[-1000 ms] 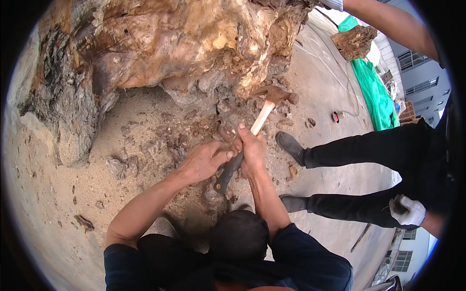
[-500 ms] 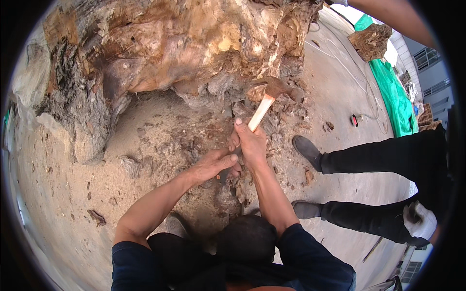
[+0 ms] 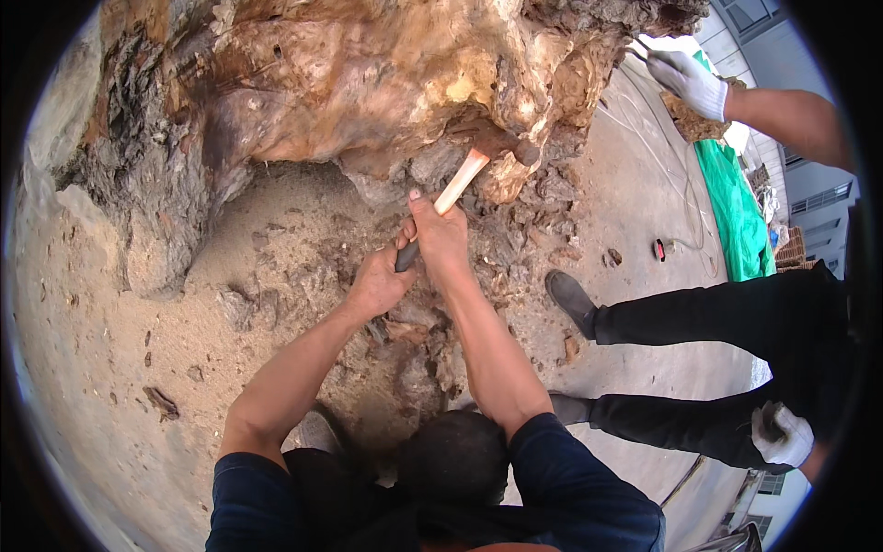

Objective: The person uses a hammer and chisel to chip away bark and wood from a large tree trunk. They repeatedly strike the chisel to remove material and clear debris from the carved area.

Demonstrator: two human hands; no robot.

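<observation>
My right hand [image 3: 441,243] is wrapped round the pale wooden handle of a claw hammer [image 3: 460,186], its thumb lying along the handle. Just below and to the left, my left hand [image 3: 379,281] is closed at the dark grip end of that handle. The hammer's rust-brown head lies at the lower edge of a huge gnarled tree stump [image 3: 349,92], by a hollow in the wood. Shadow and wood partly blur the head's outline. Smooth orange-brown wood shows on the stump's face, with rough grey bark [image 3: 152,175] at its left.
Bark chips [image 3: 515,235] and sawdust litter the ground below the stump. At right stands another person in black trousers [image 3: 690,304]; one white-gloved hand [image 3: 688,83] holds a thin tool against the stump. A green sheet [image 3: 736,212] and a cable lie beyond.
The hammer and both my hands have moved up and left, bringing the head against the stump's underside. My left hand has closed in under the right. The other person's gloved hand has come into view.
</observation>
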